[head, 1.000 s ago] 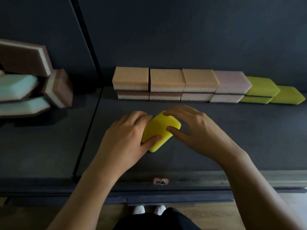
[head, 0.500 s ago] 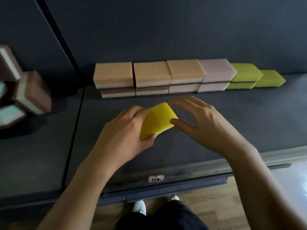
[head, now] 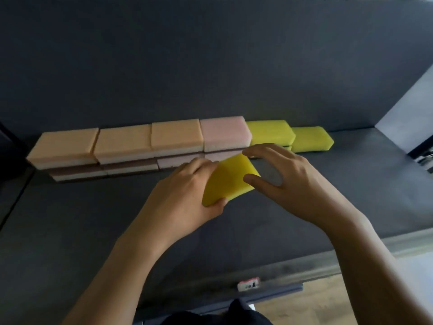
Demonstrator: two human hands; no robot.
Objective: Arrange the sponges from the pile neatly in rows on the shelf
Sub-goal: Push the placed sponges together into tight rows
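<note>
So the yellow sponge (head: 230,181) is up off the shelf (head: 93,219) right now, tilted, held between both hands just in front of the back row (head: 124,146), roughly where the pink sponge (head: 225,132) meets the yellow stack (head: 269,132). The left hand (head: 185,195) has its fingers curled round the lower left end with the thumb tucked under the near corner. The right hand (head: 288,179) pinches the other end, thumb on the near edge and fingers arched over the far corner. Both hands are closed on it, nothing spread flat. Handling-wise I'd say this thing weighs next to nothing and is plain soft foam: it'll squash if you pinch hard and spring back when you let go, grippy rather than slippery, basically unbreakable. Best hold is probably a light one on the two short ends, like here, so the big faces stay flat and you can set it down square. My guess is it's headed for the single yellow sponge (head: 311,138) at the right end, the only spot in the row that's one layer high. The catch is the neighbours look just as light, so a nudge could knock the line crooked.
</note>
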